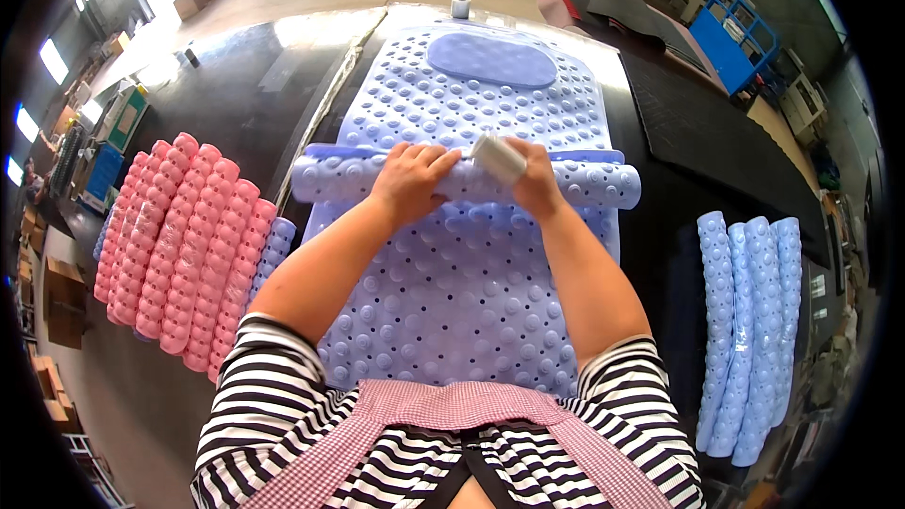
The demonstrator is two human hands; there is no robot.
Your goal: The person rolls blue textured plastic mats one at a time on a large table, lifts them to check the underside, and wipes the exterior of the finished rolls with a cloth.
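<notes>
Lavender bumpy mat (452, 292), pink rolls (179, 245)

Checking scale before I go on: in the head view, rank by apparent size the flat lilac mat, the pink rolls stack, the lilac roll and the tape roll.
1. Flat lilac mat
2. Pink rolls stack
3. Lilac roll
4. Tape roll

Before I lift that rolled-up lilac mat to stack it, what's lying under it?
The rolled mat rests on a flat lilac bubble mat spread over the dark table. Both hands, left hand and right hand, press on it. The strip directly beneath is hidden.
</notes>
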